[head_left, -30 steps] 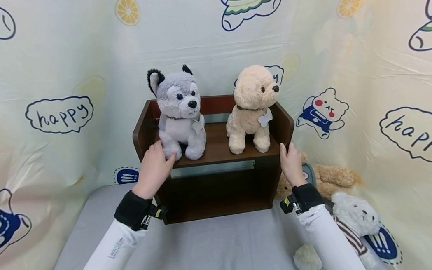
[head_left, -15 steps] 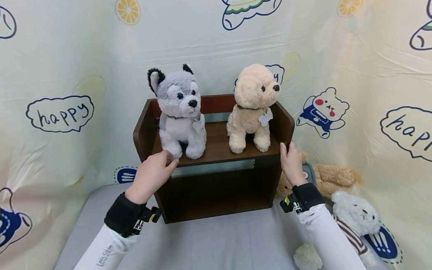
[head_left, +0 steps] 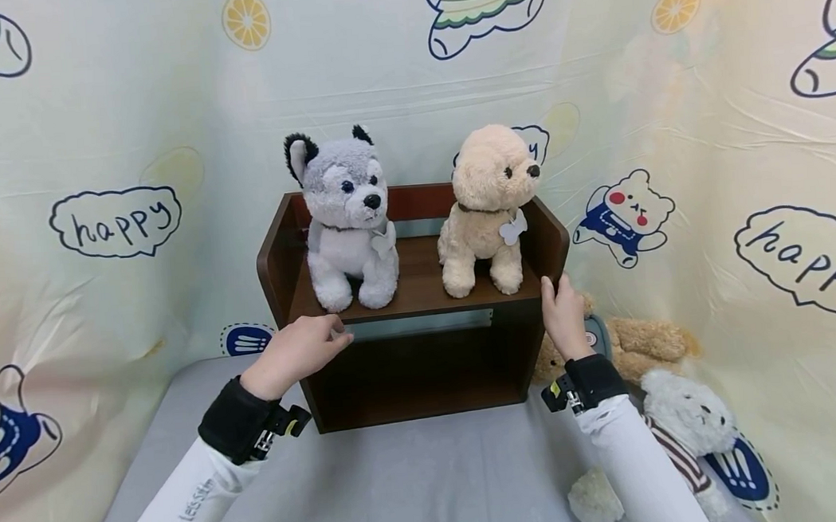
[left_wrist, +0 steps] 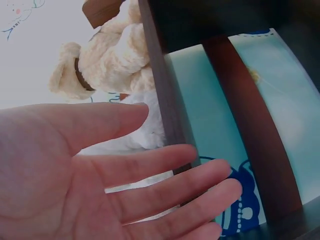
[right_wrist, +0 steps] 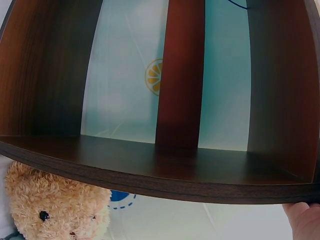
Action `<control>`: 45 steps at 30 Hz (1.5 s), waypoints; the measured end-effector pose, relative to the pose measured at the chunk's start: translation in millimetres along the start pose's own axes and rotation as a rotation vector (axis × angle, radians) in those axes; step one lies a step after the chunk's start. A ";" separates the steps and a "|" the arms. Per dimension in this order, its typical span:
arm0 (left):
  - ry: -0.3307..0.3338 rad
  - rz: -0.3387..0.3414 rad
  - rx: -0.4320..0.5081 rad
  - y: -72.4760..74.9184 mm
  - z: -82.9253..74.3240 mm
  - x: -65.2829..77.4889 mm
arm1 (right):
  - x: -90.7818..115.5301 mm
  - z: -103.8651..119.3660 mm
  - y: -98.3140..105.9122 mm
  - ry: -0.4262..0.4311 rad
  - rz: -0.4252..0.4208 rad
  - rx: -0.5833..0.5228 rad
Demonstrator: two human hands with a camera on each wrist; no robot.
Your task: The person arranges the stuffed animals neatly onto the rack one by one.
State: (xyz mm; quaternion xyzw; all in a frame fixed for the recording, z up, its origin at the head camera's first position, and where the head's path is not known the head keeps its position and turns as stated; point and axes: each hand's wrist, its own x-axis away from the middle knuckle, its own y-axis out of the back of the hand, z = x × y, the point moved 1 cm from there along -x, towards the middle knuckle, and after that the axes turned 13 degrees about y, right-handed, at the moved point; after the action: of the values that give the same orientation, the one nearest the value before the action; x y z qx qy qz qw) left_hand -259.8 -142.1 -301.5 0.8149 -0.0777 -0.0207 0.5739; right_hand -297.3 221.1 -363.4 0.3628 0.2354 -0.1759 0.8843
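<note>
A dark brown wooden shelf point(head_left: 420, 302) stands upright, bearing two plush dogs on its upper board. The grey husky plush point(head_left: 349, 217) sits at the left, the cream dog plush point(head_left: 489, 217) at the right. My left hand point(head_left: 301, 349) is just in front of the shelf's left front edge, below the husky. In the left wrist view, its fingers point(left_wrist: 170, 195) are extended and apart, holding nothing. My right hand point(head_left: 565, 316) grips the front edge of the right side panel; in the right wrist view only a bit of that hand point(right_wrist: 303, 220) shows in the corner.
Right of the shelf lie a tan plush bear point(head_left: 646, 347) and a white plush point(head_left: 689, 412) in a striped top, partly behind my right forearm. A grey cloth point(head_left: 417, 484) covers the surface. Printed curtains point(head_left: 348, 66) hang behind and at the sides.
My left hand has come away from the husky's paw and the shelf's left corner, moving down and toward me. The right hand, the shelf and both plush dogs have stayed put.
</note>
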 end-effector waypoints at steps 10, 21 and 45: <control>-0.017 0.094 -0.063 -10.3 10.3 -2.1 | 0.0 0.3 0.3 0.017 -0.016 0.005; -0.011 0.183 -0.096 -21.3 32.6 -0.1 | 1.0 0.0 0.4 0.028 -0.025 -0.002; 0.060 0.178 0.005 -25.8 82.3 12.8 | -0.2 -1.3 -0.3 -0.004 0.002 -0.009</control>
State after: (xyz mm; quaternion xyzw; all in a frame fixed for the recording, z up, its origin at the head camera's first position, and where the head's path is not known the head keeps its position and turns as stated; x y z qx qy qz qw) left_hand -254.6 -212.2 -353.0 0.8064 -0.1325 0.0551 0.5736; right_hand -297.9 221.9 -364.3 0.3586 0.2341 -0.1744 0.8867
